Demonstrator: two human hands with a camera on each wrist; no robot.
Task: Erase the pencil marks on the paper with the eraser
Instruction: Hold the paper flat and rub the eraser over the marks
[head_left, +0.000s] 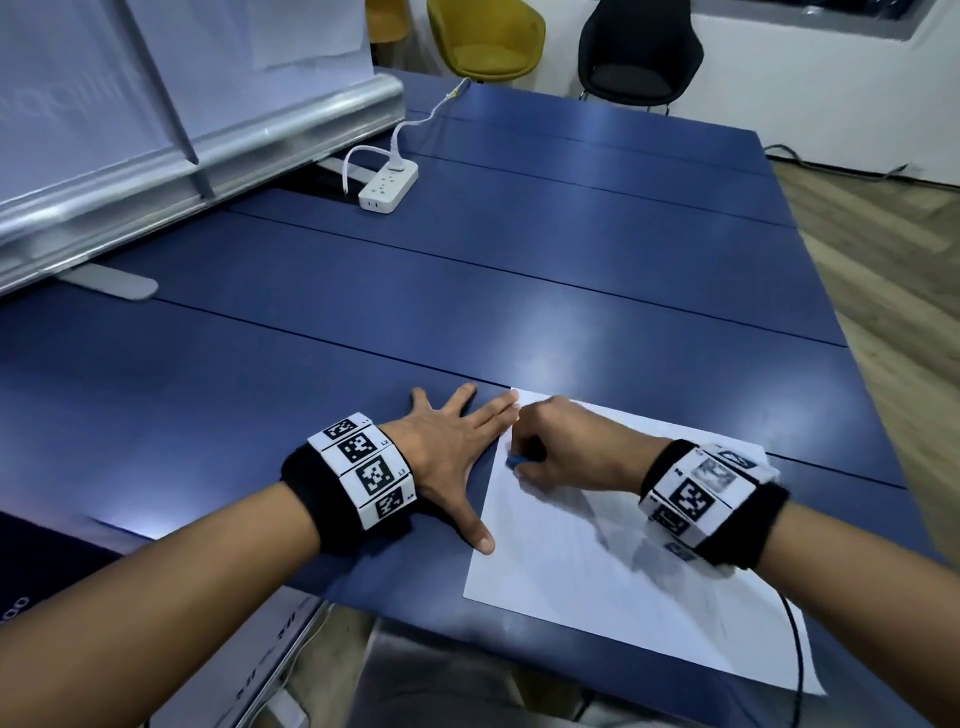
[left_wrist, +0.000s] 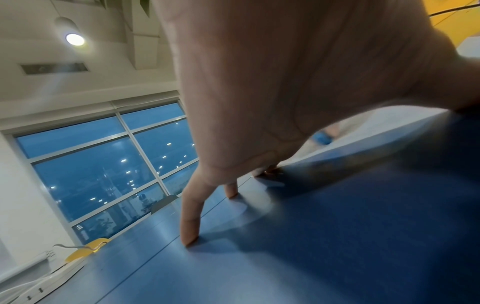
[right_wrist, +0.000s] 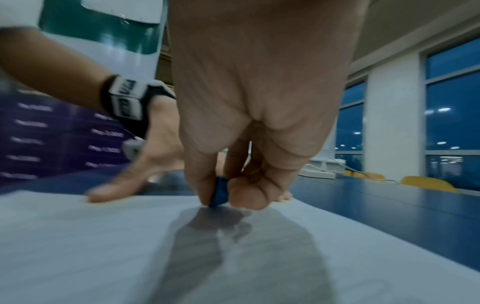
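A white sheet of paper (head_left: 613, 561) lies on the blue table (head_left: 467, 291) near its front edge, with faint pencil lines on it. My right hand (head_left: 566, 452) pinches a small blue eraser (head_left: 514, 460) between thumb and fingers and presses it on the paper's upper left part. The eraser (right_wrist: 220, 192) touches the paper (right_wrist: 103, 246) in the right wrist view, and it shows small and blurred (left_wrist: 321, 138) in the left wrist view. My left hand (head_left: 452, 441) lies flat with fingers spread, thumb and forefinger on the paper's left edge.
A white power strip (head_left: 388, 187) with its cable lies far back on the table. A silver banner base (head_left: 197, 150) stands at the back left. Yellow and black chairs (head_left: 488, 41) stand beyond the table. A black cable (head_left: 797, 654) hangs by the front right.
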